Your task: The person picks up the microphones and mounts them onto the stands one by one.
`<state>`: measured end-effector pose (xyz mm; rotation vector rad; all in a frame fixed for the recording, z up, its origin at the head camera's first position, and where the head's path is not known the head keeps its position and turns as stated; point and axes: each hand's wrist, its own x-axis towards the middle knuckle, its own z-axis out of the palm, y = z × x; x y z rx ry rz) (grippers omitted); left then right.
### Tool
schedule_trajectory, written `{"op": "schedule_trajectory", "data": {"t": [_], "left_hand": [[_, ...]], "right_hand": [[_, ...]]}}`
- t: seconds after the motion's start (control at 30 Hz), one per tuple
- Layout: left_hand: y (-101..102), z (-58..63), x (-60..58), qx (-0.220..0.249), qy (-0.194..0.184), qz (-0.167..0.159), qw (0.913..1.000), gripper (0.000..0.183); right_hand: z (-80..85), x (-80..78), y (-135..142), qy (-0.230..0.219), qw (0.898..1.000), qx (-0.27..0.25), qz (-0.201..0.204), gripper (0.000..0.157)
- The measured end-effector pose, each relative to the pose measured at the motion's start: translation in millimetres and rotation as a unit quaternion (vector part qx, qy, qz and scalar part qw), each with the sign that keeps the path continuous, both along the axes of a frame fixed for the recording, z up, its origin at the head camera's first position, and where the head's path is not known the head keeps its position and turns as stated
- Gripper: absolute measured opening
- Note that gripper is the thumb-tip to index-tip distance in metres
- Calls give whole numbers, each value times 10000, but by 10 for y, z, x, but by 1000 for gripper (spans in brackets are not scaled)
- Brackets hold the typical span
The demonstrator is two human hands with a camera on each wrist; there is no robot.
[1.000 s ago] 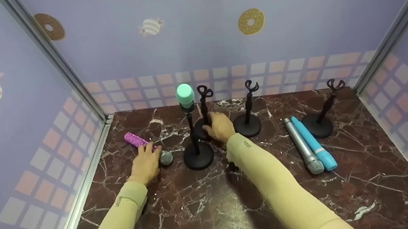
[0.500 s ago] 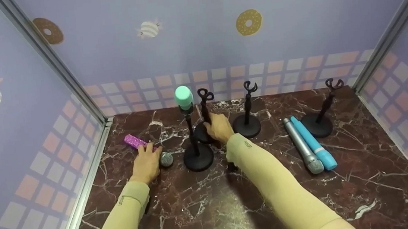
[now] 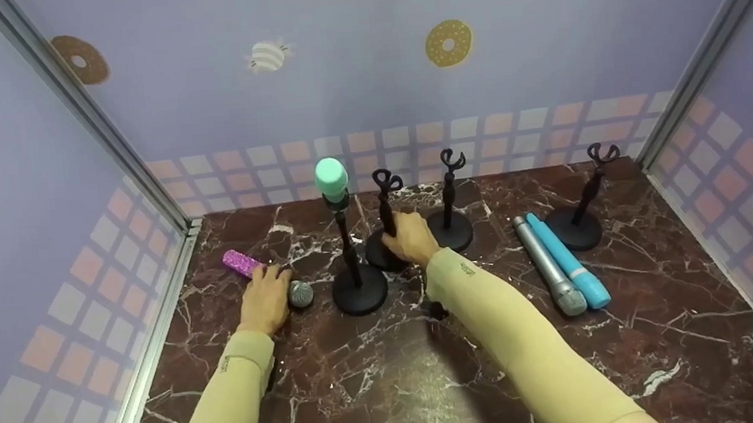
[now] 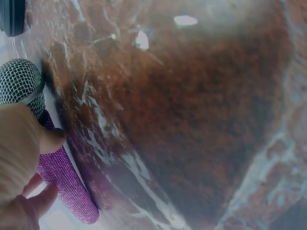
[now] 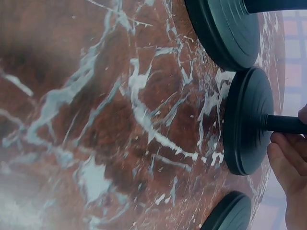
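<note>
My left hand [image 3: 266,298] grips a glittery pink microphone [image 3: 240,262] lying on the table at the left. In the left wrist view, thumb and fingers curl round its sparkly handle [image 4: 67,184], just below the silver mesh head [image 4: 20,84]. My right hand [image 3: 414,239] pinches the pole of a black microphone stand [image 3: 387,217] low down, close above its round base [image 5: 249,122]. That stand's clip on top holds nothing. In front and to the left stands another microphone stand [image 3: 360,290] carrying a mint-green microphone [image 3: 331,178].
Right of my right hand is a third stand [image 3: 449,228], its clip bare. Farther right, a silver microphone [image 3: 547,264] and a blue microphone [image 3: 571,262] lie side by side by another bare stand [image 3: 575,227]. Patterned walls [image 3: 365,88] enclose the marble table [image 3: 380,391].
My right hand has shifted the held stand a little to the right, away from the mint-green microphone's stand and closer to the third one. My left hand stays on the pink microphone.
</note>
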<state>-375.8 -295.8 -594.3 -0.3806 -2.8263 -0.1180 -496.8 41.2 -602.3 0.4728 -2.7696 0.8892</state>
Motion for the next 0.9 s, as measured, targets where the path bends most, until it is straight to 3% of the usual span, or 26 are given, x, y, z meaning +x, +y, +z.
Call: {"op": "schedule_trajectory", "data": {"t": [0.07, 0.2, 0.27, 0.4, 0.43, 0.57, 0.63, 0.67, 0.77, 0.83, 0.9], "left_hand": [[20, 4, -18, 29, 64, -67, 10000, 43], [22, -18, -35, -90, 297, -194, 9993, 43], [1, -29, -23, -167, 417, -224, 9987, 42], [-53, -37, 19, -222, 686, -411, 9965, 41], [-121, -130, -16, -239, 782, -487, 9955, 42], [-156, -127, 38, -192, 756, -713, 9944, 47], [-163, -123, 64, -182, 699, -738, 9947, 50], [-106, -25, 124, -155, 591, -722, 9955, 51], [-96, -13, 149, -166, 471, -672, 9965, 54], [-78, 1, 164, -197, 424, -646, 9968, 56], [-56, 19, 178, -192, 404, -632, 9970, 58]], "right_hand": [[252, 197, 31, -196, 9997, 69, -87, 18], [325, 292, 129, -371, 9992, -42, -148, 18], [237, 254, 166, -319, 9993, 13, -175, 18], [-121, 55, 243, -308, 9993, -60, -186, 20], [-202, 16, 259, -340, 9992, -114, -178, 21], [-413, -29, 334, -265, 9994, -230, -55, 23], [-436, 30, 367, -143, 9995, -260, 65, 24], [-463, 48, 386, -50, 9993, -327, 152, 23], [-540, 96, 438, 187, 9974, -569, 389, 22], [-466, 208, 457, 300, 9963, -640, 483, 21], [-284, 394, 464, 316, 9957, -678, 542, 20]]}}
